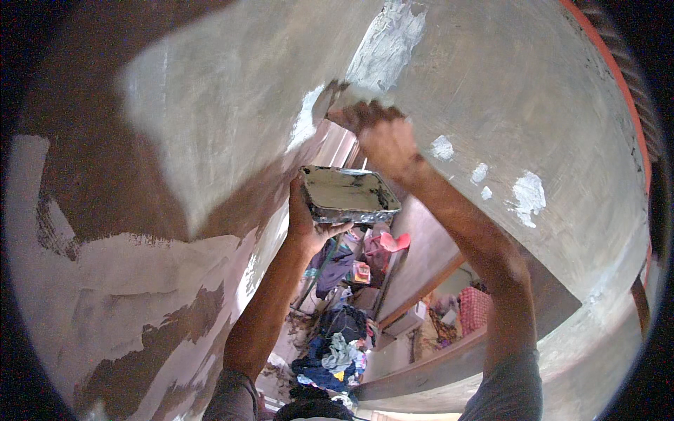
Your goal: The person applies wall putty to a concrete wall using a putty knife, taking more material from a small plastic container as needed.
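Note:
My left hand (307, 228) grips a shallow rectangular tray (354, 215) from its left side and underneath. The tray's rim and sides are smeared, and a greyish paste (344, 189) spreads over its inside. Beyond it my right hand (386, 144) is raised to the grey wall (505, 77), fingers curled and blurred by motion. What those fingers hold is hidden. Just above them runs a broad streak of white filler (386, 45). To their left, another white patch (306, 119) lies along the wall's corner.
Smaller white patches (528, 196) dot the wall at right. Patchy pale and brown coating (161, 281) covers the left wall. Far below are piled clothes (340, 354), a red-pink object (394, 241) and a shelf recess with a red checked cloth (474, 309).

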`<state>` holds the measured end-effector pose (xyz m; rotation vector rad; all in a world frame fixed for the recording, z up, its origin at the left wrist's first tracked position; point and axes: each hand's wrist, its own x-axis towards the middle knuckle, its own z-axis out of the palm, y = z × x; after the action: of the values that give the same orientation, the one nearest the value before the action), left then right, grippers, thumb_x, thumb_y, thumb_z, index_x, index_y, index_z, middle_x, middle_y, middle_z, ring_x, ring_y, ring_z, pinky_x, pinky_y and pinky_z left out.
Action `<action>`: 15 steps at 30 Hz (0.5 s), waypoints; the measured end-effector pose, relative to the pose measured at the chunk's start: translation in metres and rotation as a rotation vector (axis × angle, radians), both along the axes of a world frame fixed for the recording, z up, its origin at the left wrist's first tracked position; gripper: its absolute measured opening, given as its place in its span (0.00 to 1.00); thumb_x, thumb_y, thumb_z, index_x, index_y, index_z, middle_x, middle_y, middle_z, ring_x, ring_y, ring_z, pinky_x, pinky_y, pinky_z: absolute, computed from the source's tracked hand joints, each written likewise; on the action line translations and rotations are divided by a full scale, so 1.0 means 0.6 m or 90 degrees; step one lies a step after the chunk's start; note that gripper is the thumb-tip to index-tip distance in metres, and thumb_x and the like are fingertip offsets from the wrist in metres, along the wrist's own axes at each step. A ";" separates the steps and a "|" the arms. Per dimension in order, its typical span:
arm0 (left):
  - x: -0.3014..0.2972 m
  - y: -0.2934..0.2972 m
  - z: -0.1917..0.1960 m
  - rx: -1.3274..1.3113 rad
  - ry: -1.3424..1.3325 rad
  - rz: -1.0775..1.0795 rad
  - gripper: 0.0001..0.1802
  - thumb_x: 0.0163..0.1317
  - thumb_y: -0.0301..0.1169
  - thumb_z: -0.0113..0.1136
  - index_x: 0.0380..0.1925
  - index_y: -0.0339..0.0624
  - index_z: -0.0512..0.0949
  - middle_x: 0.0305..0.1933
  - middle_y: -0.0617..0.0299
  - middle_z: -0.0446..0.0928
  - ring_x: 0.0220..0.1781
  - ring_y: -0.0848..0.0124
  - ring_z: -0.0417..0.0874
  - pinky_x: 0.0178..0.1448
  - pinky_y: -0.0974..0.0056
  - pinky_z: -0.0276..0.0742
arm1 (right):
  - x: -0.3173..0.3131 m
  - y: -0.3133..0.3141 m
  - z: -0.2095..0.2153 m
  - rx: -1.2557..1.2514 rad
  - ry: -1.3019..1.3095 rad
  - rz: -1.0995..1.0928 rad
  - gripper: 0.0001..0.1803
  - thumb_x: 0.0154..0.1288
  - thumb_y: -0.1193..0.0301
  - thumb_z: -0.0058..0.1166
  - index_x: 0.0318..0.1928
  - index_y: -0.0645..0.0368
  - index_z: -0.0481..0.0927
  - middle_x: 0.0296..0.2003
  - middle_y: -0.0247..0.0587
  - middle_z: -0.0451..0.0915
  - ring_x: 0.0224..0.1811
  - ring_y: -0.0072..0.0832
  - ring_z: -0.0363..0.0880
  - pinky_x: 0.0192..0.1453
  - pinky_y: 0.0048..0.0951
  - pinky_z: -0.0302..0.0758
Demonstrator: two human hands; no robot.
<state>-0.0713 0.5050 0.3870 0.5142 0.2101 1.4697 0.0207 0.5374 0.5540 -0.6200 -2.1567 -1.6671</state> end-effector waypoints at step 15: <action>-0.014 -0.030 -0.028 0.013 0.023 -0.003 0.38 0.50 0.66 0.36 0.53 0.53 0.65 0.54 0.54 0.67 0.52 0.53 0.71 0.50 0.42 0.68 | 0.022 -0.035 -0.086 -0.120 0.067 0.154 0.18 0.52 0.74 0.48 0.46 0.53 0.72 0.34 0.39 0.76 0.36 0.36 0.76 0.35 0.35 0.74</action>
<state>-0.0798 0.4871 0.3701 0.5579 0.2230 1.4593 0.0342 0.5165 0.5024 -0.4639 -2.2269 -1.2906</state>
